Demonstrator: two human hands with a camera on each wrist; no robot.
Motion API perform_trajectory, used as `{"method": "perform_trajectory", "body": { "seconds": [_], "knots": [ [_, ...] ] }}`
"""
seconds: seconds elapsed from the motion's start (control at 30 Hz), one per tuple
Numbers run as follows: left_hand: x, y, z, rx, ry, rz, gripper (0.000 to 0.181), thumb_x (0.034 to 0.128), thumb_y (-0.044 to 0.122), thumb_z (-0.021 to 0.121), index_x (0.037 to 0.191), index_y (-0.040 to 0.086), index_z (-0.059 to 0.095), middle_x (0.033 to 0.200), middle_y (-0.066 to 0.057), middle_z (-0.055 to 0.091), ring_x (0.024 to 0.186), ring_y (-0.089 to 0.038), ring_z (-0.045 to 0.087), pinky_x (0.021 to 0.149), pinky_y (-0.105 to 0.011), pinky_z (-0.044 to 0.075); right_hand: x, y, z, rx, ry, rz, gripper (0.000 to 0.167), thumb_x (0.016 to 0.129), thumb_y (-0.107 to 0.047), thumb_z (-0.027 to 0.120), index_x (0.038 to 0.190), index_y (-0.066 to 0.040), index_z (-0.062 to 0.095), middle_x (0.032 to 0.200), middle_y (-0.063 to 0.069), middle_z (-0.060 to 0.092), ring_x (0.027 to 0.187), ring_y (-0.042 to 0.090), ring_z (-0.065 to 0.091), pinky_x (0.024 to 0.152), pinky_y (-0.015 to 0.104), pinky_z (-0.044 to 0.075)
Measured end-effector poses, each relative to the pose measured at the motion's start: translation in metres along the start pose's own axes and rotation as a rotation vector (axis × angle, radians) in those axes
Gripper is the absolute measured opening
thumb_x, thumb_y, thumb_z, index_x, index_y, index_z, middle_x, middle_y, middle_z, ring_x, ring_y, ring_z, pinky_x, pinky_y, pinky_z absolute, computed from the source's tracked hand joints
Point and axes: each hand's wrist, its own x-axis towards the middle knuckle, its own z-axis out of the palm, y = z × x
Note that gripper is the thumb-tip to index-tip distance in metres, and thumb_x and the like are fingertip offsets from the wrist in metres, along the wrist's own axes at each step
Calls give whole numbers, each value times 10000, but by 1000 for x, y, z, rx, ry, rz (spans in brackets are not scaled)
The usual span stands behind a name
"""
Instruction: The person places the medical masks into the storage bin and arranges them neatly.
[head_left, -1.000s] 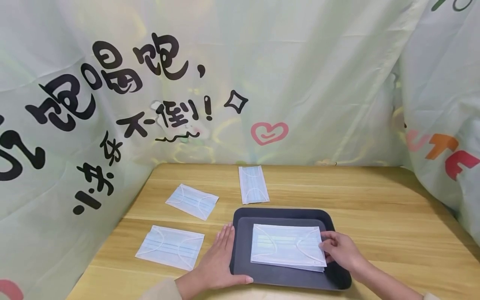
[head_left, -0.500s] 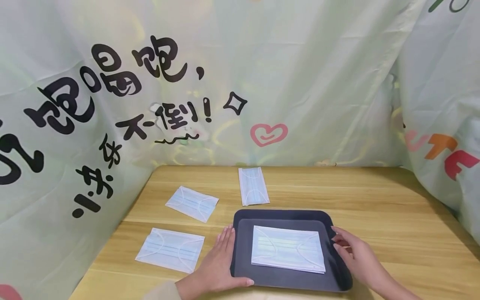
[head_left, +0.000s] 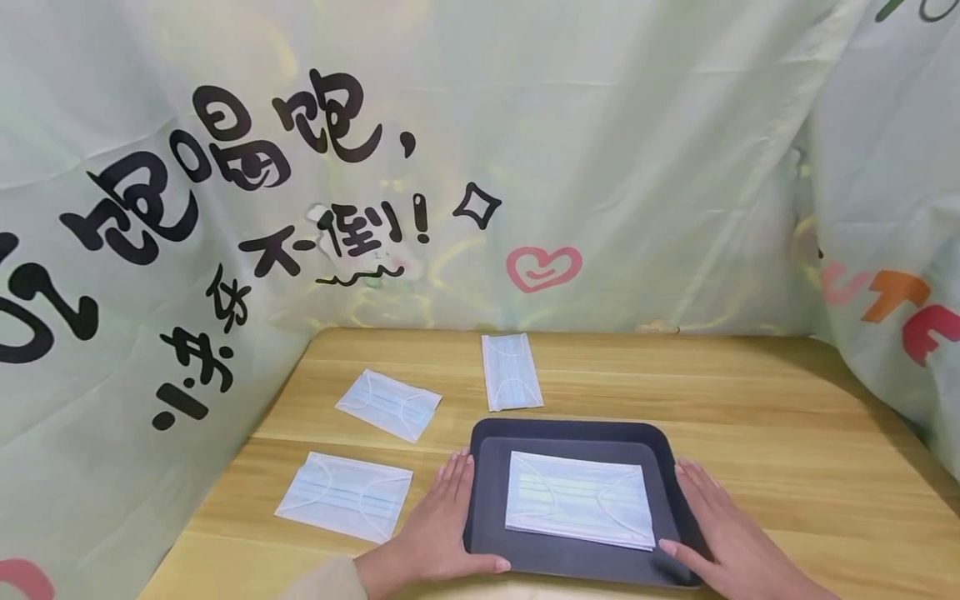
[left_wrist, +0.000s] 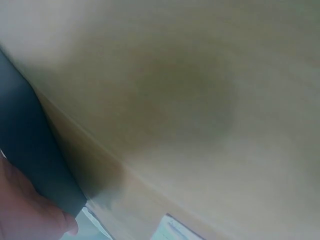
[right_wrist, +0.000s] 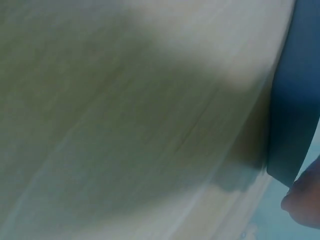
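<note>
A dark grey tray [head_left: 491,492] lies on the table with a neat stack of light blue face masks [head_left: 577,500] in it. My left hand [head_left: 435,529] rests on the tray's left side, fingers straight along the outside and thumb at the front edge. On the other side, my right hand [head_left: 731,533] touches the tray's right wall with straight fingers, its thumb reaching over the rim near the stack's corner. Part of the tray wall [left_wrist: 30,125] and a bit of hand show in the left wrist view. The right wrist view shows the opposite wall [right_wrist: 295,95] beside a fingertip.
Three single masks lie apart on the wooden table [head_left: 750,400]: one mask [head_left: 348,496] left of the tray, a second mask [head_left: 390,404] behind it, and a third mask [head_left: 513,372] behind the tray. Printed cloth [head_left: 660,167] hangs around the table.
My right hand has let go of the mask stack's right edge and moved outward onto the tray's right side, its fingers straightening. The stack's lower edges now line up better. My left hand stayed put.
</note>
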Motion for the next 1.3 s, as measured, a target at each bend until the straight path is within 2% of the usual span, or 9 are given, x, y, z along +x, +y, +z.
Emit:
{"method": "perform_trajectory", "body": {
  "seconds": [0.1, 0.27, 0.37, 0.53, 0.77, 0.9, 1.0, 1.17, 1.3],
  "knots": [
    [1, 1, -1, 12, -6, 6, 1247, 670, 831, 484, 1452, -73, 129, 1533, -251, 108, 1425, -372, 119, 1137, -474, 226, -4, 6, 3, -68, 26, -61, 1008, 750, -539, 677, 1453, 9, 206, 1458, 214, 305, 1308, -125, -215, 1010, 19, -167],
    [4, 1, -3, 77, 2, 21, 1259, 663, 858, 446, 1449, -78, 142, 1526, -261, 128, 1420, -379, 141, 1136, -461, 235, -7, 13, 7, -126, 61, -151, 1196, 661, -614, 703, 1490, -33, 64, 1573, 98, 24, 1366, -30, -223, 1052, 74, -176],
    [4, 1, -2, 129, 9, 29, 1265, 656, 877, 412, 1444, -81, 163, 1520, -264, 151, 1417, -375, 159, 1137, -443, 245, -6, 17, 11, -141, 110, -230, 1233, 642, -641, 698, 1482, -1, 62, 1577, 47, -73, 1401, 33, -190, 1087, 113, -163],
    [2, -2, 2, 138, 6, 34, 1238, 675, 871, 396, 1450, -67, 167, 1528, -245, 146, 1424, -358, 145, 1137, -445, 248, -8, 22, 17, -157, 189, -338, 1216, 663, -699, 630, 1454, 70, 117, 1575, 83, -62, 1436, 113, -119, 1135, 167, -119],
    [8, -9, -2, 42, -13, 47, 1116, 763, 744, 479, 1462, -52, 128, 1535, -230, 137, 1425, -353, 141, 1134, -509, 211, -7, 21, 16, -169, 195, -336, 1200, 674, -717, 604, 1456, 61, 131, 1577, 65, -66, 1441, 125, -103, 1140, 172, -111],
    [22, -12, -14, -23, 39, 16, 1038, 798, 674, 511, 1465, -35, 149, 1526, -233, 172, 1418, -365, 159, 1133, -527, 201, -5, 18, 13, -189, 167, -322, 1207, 671, -708, 615, 1473, 27, 92, 1572, 35, -110, 1434, 108, -132, 1131, 165, -130],
    [38, -14, -24, -77, 99, -24, 980, 833, 642, 494, 1458, -42, 176, 1518, -244, 176, 1413, -382, 164, 1139, -521, 190, -4, 17, 11, -193, 142, -311, 1213, 669, -692, 631, 1481, 8, 63, 1569, 21, -134, 1426, 91, -153, 1121, 156, -146],
    [71, -19, -35, -220, 141, -143, 917, 875, 613, 455, 1447, -57, 200, 1519, -243, 171, 1414, -390, 155, 1146, -506, 184, -4, 19, 10, -186, 151, -325, 1215, 667, -685, 640, 1476, 23, 72, 1573, 46, -105, 1428, 93, -145, 1125, 155, -137],
    [98, -24, -38, -354, 164, -228, 821, 900, 514, 499, 1414, -85, 275, 1490, -262, 248, 1391, -399, 224, 1130, -511, 226, -3, 20, 9, -199, 166, -343, 1218, 665, -694, 635, 1475, 26, 78, 1574, 51, -97, 1430, 98, -138, 1129, 160, -132]
  ]
}}
